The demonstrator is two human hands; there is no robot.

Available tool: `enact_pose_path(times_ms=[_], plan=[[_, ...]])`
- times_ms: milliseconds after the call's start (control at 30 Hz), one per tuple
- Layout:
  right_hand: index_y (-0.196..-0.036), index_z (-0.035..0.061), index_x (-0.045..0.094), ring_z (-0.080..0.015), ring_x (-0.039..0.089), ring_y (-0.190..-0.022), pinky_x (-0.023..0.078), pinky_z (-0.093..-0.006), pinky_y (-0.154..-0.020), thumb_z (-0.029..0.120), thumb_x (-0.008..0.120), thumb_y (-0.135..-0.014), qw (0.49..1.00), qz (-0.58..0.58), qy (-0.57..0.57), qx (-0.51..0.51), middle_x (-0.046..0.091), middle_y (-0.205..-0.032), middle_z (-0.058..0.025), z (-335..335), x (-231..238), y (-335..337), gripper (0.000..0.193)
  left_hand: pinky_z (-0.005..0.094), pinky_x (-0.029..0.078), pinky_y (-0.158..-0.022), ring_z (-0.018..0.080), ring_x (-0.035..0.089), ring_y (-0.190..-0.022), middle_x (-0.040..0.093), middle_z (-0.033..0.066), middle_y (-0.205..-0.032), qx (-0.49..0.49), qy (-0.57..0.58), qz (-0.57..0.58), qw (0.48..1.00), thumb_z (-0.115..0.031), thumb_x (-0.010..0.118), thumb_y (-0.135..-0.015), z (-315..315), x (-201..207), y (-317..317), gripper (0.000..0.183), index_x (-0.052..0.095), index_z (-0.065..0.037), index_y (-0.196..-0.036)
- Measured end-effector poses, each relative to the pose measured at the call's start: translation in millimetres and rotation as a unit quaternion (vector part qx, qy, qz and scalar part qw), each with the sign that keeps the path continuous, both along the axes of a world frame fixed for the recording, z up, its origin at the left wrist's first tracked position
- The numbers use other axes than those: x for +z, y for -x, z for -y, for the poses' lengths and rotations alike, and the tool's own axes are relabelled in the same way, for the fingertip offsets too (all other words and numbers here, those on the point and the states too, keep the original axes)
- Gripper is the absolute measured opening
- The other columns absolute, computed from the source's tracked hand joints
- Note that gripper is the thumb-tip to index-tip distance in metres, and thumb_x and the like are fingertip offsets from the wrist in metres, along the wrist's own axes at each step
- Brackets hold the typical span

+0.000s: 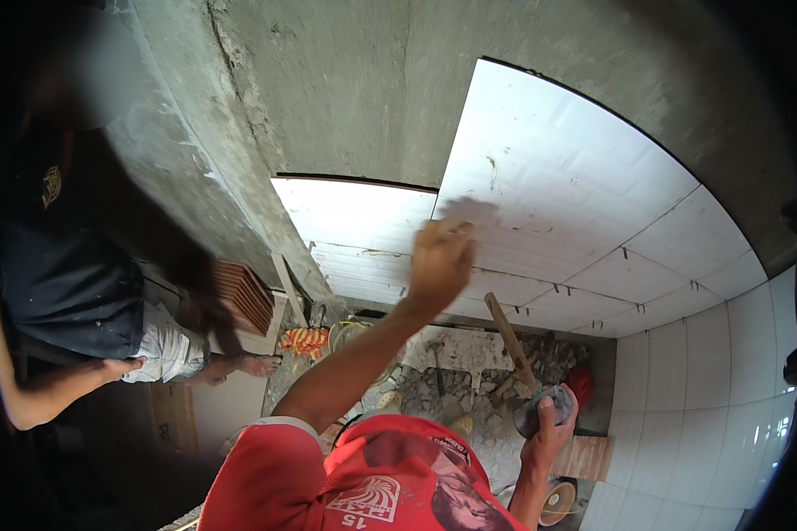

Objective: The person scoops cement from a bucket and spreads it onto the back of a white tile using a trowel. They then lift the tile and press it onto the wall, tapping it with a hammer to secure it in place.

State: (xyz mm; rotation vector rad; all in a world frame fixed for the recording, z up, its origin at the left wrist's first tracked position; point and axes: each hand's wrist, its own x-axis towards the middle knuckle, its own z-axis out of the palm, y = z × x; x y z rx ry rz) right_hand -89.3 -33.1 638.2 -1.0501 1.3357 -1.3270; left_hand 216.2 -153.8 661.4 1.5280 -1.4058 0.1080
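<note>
One large white wall tile [549, 168], at twelve o'clock, takes the left hand [440, 258], fingers together, flat against its lower edge: seemingly the seating step. At five o'clock, the right hand [549, 423] grips a grey lump [540, 409]; firm, even pressing seems needed next.

Blurred hand and hidden details at a tiled wall

The left hand [440, 258] is motion-blurred against the white tiles [540, 186], fingers indistinct. The grey lump [543, 409] in the right hand [549, 429] is too small to identify. A bystander [62, 265] is cut off at left.
</note>
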Motion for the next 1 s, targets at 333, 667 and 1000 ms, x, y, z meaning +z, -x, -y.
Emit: enact_pose_path(times_ms=[333,667,1000], plan=[[-0.133,0.0019,0.054,-0.0141,0.055,-0.096,0.045,-0.0276,-0.087,0.023,0.075,-0.088,0.999,-0.01,0.014,0.027,0.058,-0.111,-0.0052,0.5,-2.1,-15.8,0.054,0.0396,0.04,-0.086,0.0248,0.055,-0.098,0.066,0.0033,-0.104,0.043,0.013,0.273,0.961,-0.017,0.079,-0.084,36.9,11.5,-104.0,0.027,0.076,-0.013,-0.111],[-0.135,0.001,0.054,-0.0132,0.055,-0.092,0.046,-0.0264,-0.085,0.027,0.078,-0.085,0.999,-0.002,-0.011,0.049,0.059,-0.107,-0.005,4.2,-3.7,-26.6,0.061,0.0363,0.042,-0.083,0.0206,0.053,-0.089,0.064,-0.002,-0.092,0.039,0.047,0.245,0.967,-0.027,0.085,-0.08,47.0,0.6,-107.2,0.019,0.079,-0.015,-0.094],[-0.134,0.0006,0.055,-0.0146,0.056,-0.095,0.047,-0.0288,-0.087,0.027,0.078,-0.085,0.999,-0.002,-0.037,0.006,0.059,-0.107,-0.0062,-4.0,-17.7,-11.4,0.06,0.039,0.039,-0.084,0.0227,0.049,-0.094,0.057,-0.0013,-0.095,0.037,0.028,0.233,0.971,-0.025,0.084,-0.081,50.3,-5.5,-106.0,0.022,0.077,-0.012,-0.096]])
